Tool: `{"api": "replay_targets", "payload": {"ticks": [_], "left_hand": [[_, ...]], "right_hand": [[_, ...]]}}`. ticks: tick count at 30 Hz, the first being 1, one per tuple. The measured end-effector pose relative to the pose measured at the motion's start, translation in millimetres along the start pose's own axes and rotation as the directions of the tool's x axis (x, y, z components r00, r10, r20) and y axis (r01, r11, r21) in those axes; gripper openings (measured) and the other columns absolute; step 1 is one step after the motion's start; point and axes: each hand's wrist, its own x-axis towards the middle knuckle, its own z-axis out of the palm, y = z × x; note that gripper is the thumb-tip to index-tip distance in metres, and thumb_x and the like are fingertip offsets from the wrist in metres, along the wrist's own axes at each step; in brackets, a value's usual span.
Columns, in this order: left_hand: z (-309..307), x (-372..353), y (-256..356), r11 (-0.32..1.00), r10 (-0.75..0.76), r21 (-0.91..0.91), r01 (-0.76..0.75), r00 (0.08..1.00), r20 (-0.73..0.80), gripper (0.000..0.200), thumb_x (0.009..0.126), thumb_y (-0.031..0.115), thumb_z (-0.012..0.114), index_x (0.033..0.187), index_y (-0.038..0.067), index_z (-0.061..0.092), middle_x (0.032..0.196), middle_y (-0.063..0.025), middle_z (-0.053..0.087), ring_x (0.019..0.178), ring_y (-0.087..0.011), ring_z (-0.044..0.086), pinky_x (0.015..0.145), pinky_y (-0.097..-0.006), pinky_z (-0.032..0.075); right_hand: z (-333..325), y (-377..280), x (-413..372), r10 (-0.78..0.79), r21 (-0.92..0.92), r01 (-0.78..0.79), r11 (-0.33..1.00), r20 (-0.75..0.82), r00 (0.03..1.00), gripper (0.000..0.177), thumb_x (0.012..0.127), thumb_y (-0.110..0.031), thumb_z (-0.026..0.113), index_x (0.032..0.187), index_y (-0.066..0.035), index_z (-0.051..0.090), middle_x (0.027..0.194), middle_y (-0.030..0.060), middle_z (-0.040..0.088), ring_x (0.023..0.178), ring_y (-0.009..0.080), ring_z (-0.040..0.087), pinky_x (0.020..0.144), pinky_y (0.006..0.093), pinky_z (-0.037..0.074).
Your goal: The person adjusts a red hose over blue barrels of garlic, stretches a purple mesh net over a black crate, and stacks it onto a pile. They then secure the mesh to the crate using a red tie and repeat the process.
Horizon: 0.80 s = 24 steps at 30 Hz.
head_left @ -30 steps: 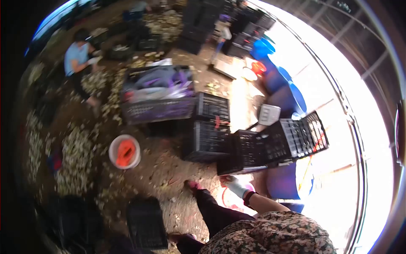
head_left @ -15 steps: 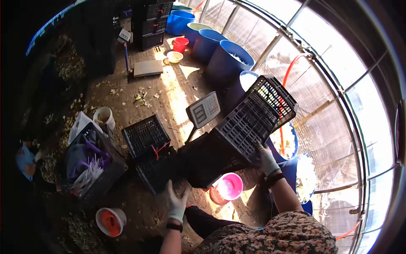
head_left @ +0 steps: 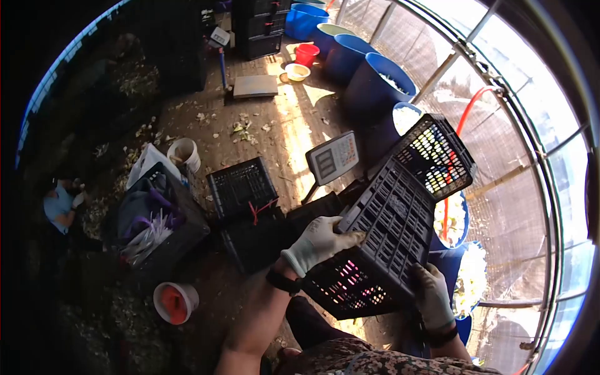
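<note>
A black slatted plastic crate (head_left: 395,215) is tilted up in front of me, its grid panel facing me. My left hand (head_left: 322,244), in a pale glove, grips the crate's near left edge, thumb laid over the panel. At the lower right corner, my gloved right hand (head_left: 434,297) is closed on the rim, its fingertips over the edge. Behind the crate stands a scale display (head_left: 334,157) on a post. Left of it, another black crate (head_left: 242,187) with red ties rests on a dark crate beneath.
Blue barrels (head_left: 379,81) line the translucent wall on the right, some holding pale scraps. On the left are a dark bin (head_left: 153,219) of bags and a white bucket (head_left: 176,304) with something orange inside. Another person (head_left: 61,206) is at far left. A platform scale (head_left: 255,86) lies farther back.
My left hand has come up from below and taken hold of the crate. The crate has swung nearer and right, covering the pink bucket. The view has shifted left.
</note>
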Motion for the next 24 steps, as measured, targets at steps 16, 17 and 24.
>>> {"api": "replay_targets", "payload": {"ticks": [16, 17, 24], "left_hand": [[176.3, -498.6, -71.9, 0.499, 0.326, 0.625, 0.601, 0.538, -0.778, 0.027, 0.077, 0.031, 0.065, 0.083, 0.006, 0.058, 0.072, -0.0087, 0.058, 0.07, -0.0285, 0.06, 0.063, -0.0398, 0.048], [187.9, -519.4, -85.4, 0.461, 0.308, 0.598, 0.655, 0.514, -0.8, 0.026, 0.077, 0.03, 0.065, 0.083, 0.006, 0.059, 0.072, -0.0087, 0.058, 0.069, -0.0281, 0.06, 0.063, -0.039, 0.048], [280.0, -604.4, -204.4, 0.383, 0.125, 0.27, 0.883, 0.241, -0.963, 0.038, 0.072, 0.033, 0.069, 0.093, 0.002, 0.064, 0.076, -0.0103, 0.063, 0.07, -0.0284, 0.06, 0.068, -0.0402, 0.045]], "right_hand": [[132.9, 222.8, -162.5, 0.704, -0.564, -0.571, 0.596, 0.709, 0.035, 0.029, 0.086, -0.008, 0.052, 0.115, -0.008, 0.056, 0.102, 0.0032, 0.062, 0.104, 0.0167, 0.058, 0.11, 0.0412, 0.034], [143.6, 251.1, -172.4, 0.714, -0.598, -0.561, 0.572, 0.7, -0.017, 0.027, 0.086, -0.009, 0.052, 0.112, -0.008, 0.057, 0.1, 0.0034, 0.061, 0.102, 0.0176, 0.058, 0.107, 0.041, 0.035], [123.0, 510.0, -227.8, 0.434, -0.333, 0.318, 0.888, 0.835, -0.338, 0.016, 0.082, -0.013, 0.055, 0.097, -0.011, 0.061, 0.089, 0.0048, 0.06, 0.093, 0.0237, 0.057, 0.09, 0.0399, 0.043]]}}
